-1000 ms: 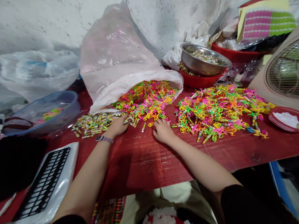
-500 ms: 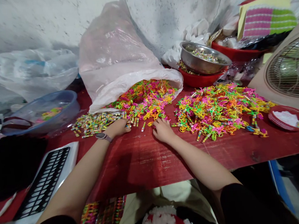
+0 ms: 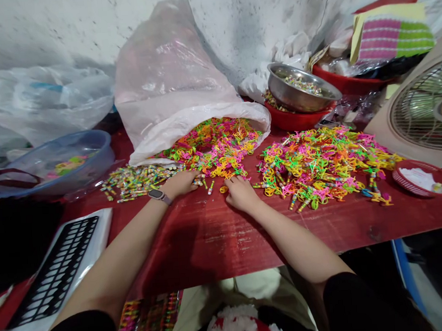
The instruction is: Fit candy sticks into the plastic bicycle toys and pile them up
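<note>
My left hand, with a watch on its wrist, rests on the red table between a heap of striped candy sticks and a heap of bright plastic toy shapes spilling from a white plastic sack. My right hand lies at the near edge of a second multicoloured heap, with its fingers curled down. Neither hand clearly holds anything, though the fingers could hide small pieces.
A steel bowl of sticks sits on a red basin at the back. A blue translucent basin stands left, a fan and small red basket right. A black grid panel in white wrapping lies near my left arm.
My left hand has shifted a little to the right along the table. My right hand stays nearly in place, and the view has turned slightly.
</note>
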The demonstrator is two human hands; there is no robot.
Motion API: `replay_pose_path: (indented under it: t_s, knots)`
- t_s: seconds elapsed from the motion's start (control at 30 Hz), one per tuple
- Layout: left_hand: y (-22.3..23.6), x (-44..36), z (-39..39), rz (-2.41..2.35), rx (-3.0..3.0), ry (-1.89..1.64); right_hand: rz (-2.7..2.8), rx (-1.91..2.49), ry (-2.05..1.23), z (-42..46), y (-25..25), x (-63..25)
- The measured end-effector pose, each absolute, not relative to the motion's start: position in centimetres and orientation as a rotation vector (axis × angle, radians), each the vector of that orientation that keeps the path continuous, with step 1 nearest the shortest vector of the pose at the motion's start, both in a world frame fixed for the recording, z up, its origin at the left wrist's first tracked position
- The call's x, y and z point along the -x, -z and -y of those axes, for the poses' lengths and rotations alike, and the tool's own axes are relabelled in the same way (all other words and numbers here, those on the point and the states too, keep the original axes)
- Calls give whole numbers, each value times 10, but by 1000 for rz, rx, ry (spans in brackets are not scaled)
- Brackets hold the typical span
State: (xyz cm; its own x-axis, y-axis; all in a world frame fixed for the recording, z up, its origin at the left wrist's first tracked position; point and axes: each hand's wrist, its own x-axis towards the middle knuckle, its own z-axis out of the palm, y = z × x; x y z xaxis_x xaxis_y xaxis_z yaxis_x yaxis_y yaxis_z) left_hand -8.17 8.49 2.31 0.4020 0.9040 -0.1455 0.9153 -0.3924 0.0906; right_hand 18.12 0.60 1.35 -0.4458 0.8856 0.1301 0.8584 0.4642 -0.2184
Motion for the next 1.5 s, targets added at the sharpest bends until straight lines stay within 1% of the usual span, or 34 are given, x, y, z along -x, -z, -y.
replay_pose_path:
  t_s: [0.2,0.3,0.37,0.47,0.53,0.6,0.67,0.7,0.77,0.83,0.93,1.0,1.1,1.23,1.37,1.43,1.5]
  knots:
    - [-25,75,-72,-1640,-2525,246,2509,1550,-149,-5,-15,-181]
    - [-22,77,-57,-1647,-2519,208,2486,1647,-160,-5,-16,-181]
    - [-21,79,-47,-1624,-2477,23,2474,1675,-167,-4,-16,-181]
    - [-18,81,-31,-1534,-2256,-497,2440,1647,-120,-4,-16,-183]
    - [-15,78,-22,-1435,-1985,-830,2395,1610,-109,-4,-17,-184]
    - [-12,68,-15,-1341,-1616,-1101,2317,1558,-168,-7,-18,-185]
    - [-11,55,-12,-1230,-1196,-1324,2182,1449,-318,-10,-18,-185]
    - [-10,47,-11,-1146,-986,-1435,2096,1363,-434,-11,-18,-184]
    - [-11,34,-10,-967,-660,-1544,1879,1175,-726,-12,-15,-178]
    - [-12,23,-9,-854,-448,-1538,1649,1007,-1080,-8,-11,-168]
    - [-10,12,-4,-815,-308,-1462,1393,797,-1625,5,-3,-148]
    - [-6,5,1,-839,-298,-1408,1303,709,-1835,14,2,-138]
    - [-2,-2,7,-895,-341,-1386,1258,692,-1855,21,7,-130]
    - [-3,-3,14,-934,-419,-1440,1213,675,-1851,21,9,-128]
    - [-6,2,17,-925,-550,-1389,1130,648,-1923,20,0,-133]
    - [-6,6,17,-907,-637,-1440,1144,682,-1872,18,-8,-138]
    - [-4,9,16,-949,-729,-1505,1148,755,-1732,13,-17,-146]
